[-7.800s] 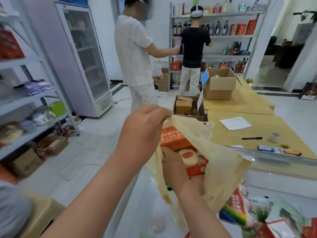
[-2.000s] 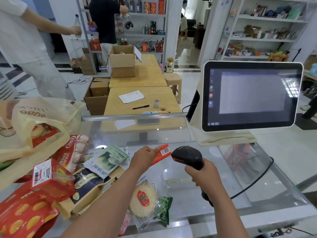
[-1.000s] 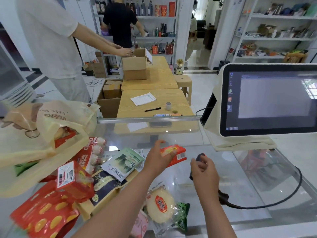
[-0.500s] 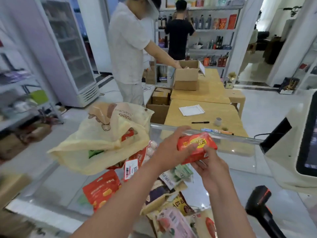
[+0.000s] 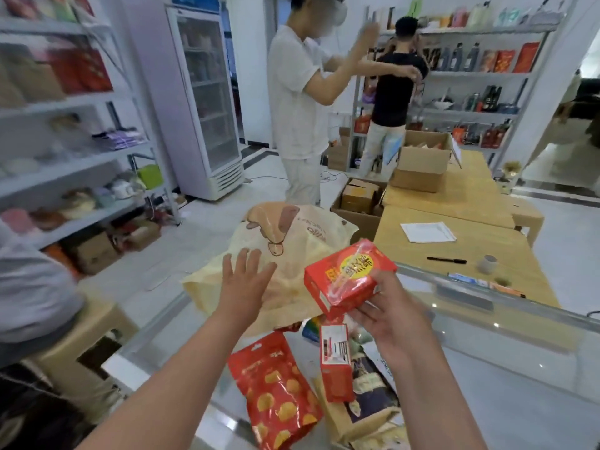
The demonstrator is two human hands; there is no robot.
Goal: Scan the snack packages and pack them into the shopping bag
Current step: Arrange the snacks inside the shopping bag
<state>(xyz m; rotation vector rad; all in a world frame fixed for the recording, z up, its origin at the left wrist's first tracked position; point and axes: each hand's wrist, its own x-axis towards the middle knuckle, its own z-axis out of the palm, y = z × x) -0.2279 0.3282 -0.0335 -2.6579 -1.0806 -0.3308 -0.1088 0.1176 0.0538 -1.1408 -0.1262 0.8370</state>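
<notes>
My right hand (image 5: 388,315) holds a small red snack box (image 5: 349,279) with a yellow label, raised above the glass counter (image 5: 506,349). My left hand (image 5: 245,282) is spread open with straight fingers, over the near side of the pale yellow shopping bag (image 5: 292,254), which lies slumped on the counter's left end. Below my hands lie more snacks: a red pouch with yellow circles (image 5: 276,391), a narrow red box with a barcode (image 5: 336,362) and a dark-and-tan bag (image 5: 370,394).
A person in white (image 5: 298,102) stands beyond the bag with arms raised; another in black (image 5: 389,102) faces the far shelves. Wooden tables (image 5: 454,248) with paper, a pen and cardboard boxes lie behind the counter. Shelving and a glass-door fridge (image 5: 207,102) line the left.
My left hand has let go of the red box and moved left to the shopping bag, fingers spread. My right hand now holds the box alone. My view has turned further left.
</notes>
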